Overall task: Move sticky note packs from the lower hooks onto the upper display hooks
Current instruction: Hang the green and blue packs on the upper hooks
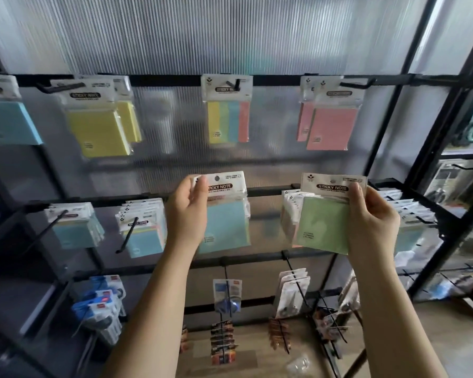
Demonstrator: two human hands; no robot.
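Note:
My left hand pinches the header card of a blue sticky note pack, holding it up in front of the lower rail. My right hand grips a green sticky note pack by its right edge and header. On the upper rail hang a blue pack, yellow packs, a multicolour pack and pink packs, each on a black hook. An upper hook pokes through the multicolour pack's header. The lower hooks carry more packs at left and behind the green pack.
Black metal rack bars frame a ribbed translucent back panel. Long lower hooks stick out toward me. Below hang scissors packs, blue-carded items and small packets. A side rack at right holds more packs.

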